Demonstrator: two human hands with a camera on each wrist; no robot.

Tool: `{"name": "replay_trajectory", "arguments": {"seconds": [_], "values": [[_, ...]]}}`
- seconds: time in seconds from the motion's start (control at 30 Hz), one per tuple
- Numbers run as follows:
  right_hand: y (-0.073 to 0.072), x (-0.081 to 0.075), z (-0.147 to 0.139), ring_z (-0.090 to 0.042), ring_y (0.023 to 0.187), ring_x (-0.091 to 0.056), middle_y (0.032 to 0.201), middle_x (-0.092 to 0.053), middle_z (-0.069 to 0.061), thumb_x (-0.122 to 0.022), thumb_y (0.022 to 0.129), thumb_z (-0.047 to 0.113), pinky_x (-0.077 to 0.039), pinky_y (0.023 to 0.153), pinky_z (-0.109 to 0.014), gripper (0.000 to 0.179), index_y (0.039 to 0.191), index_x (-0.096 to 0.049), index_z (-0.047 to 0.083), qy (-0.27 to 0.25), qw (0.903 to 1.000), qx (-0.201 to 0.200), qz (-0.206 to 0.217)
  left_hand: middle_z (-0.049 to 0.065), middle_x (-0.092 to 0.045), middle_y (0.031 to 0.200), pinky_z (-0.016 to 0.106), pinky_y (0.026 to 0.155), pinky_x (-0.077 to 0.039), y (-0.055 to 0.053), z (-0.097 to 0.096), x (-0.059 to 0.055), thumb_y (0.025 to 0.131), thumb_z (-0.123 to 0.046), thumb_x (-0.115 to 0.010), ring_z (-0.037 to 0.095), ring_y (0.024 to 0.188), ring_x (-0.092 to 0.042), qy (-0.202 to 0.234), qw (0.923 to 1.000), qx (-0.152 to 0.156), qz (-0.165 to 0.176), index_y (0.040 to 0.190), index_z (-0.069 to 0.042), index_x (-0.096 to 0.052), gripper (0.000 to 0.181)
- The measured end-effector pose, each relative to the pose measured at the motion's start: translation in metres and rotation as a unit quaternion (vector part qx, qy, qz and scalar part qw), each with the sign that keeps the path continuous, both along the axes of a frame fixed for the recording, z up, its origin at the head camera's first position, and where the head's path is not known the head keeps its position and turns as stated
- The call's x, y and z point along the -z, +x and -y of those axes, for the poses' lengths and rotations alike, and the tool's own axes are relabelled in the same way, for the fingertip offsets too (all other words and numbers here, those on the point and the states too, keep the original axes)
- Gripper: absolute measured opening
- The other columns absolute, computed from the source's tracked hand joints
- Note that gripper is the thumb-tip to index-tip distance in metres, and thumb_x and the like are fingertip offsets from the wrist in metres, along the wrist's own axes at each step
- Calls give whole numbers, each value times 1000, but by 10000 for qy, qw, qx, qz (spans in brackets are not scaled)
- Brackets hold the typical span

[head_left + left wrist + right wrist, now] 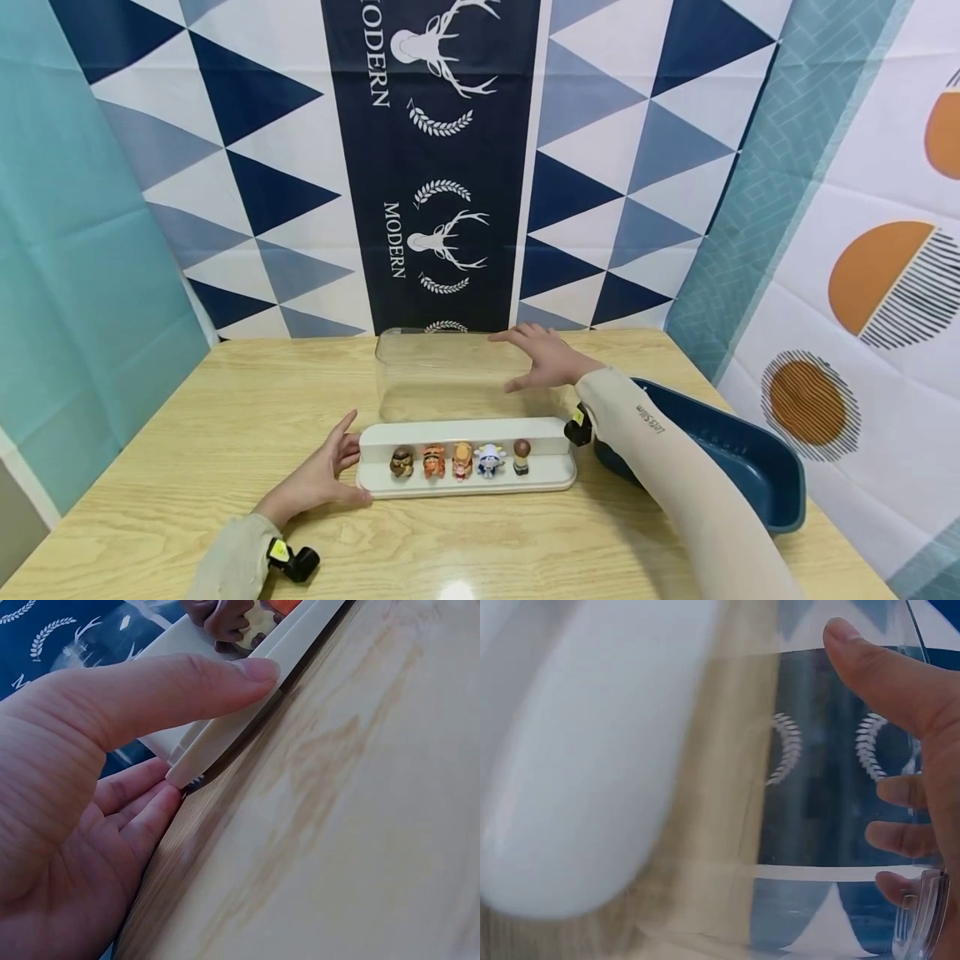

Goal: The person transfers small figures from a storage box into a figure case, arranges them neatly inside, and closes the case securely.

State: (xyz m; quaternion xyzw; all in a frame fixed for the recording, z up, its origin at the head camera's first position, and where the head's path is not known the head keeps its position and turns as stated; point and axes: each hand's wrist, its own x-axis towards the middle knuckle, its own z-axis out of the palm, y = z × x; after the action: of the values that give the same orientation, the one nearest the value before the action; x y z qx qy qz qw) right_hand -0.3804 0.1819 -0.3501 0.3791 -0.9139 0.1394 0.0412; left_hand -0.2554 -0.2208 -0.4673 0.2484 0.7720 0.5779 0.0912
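Observation:
A white display base [465, 432] lies lengthwise on the table, with several small figurines [462, 460] in a row on its step. My left hand [322, 475] grips the base's left end. In the left wrist view its thumb [259, 670] presses the front rim and the other fingers curl at the end corner. Behind the base is a clear plastic cover [442, 375]. My right hand [547, 357] holds the cover near its right end, thumb [844, 630] spread apart from the fingers, which show through the plastic in the right wrist view.
A dark blue plastic tub [787, 500] stands on the right, partly behind my right sleeve [675, 483]. The wooden table [187, 442] ends at a patterned cloth backdrop [442, 208], close behind the cover. More cloth hangs along both sides.

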Motion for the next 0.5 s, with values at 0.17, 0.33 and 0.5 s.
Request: {"name": "replay_trajectory", "arguments": {"seconds": [0.17,0.33,0.5], "values": [[9,-17,-2,-38,137,-35,149,-43,-13,-83,79,44,-18,112,-71,84,151,-43,23,-385,9987,111,325,38,-32,145,36,113,-37,2,1,0,74,0,-86,55,134,-33,-26,10000,29,22,153,5,17,131],[19,-34,-4,-34,133,-40,148,-44,-8,-83,80,43,-21,113,-68,82,150,-45,25,-614,9970,-6,473,37,-33,145,40,113,-36,3,1,0,74,-1,-86,55,134,-33,-57,10000,7,-14,153,5,17,130],[32,-46,-7,-29,129,-44,143,-47,-7,-83,80,44,-38,105,-63,82,150,-45,26,-582,9964,-167,602,38,-33,144,39,114,-36,2,0,-2,75,0,-86,56,133,-33,-87,9999,24,-90,153,6,17,129]]}}
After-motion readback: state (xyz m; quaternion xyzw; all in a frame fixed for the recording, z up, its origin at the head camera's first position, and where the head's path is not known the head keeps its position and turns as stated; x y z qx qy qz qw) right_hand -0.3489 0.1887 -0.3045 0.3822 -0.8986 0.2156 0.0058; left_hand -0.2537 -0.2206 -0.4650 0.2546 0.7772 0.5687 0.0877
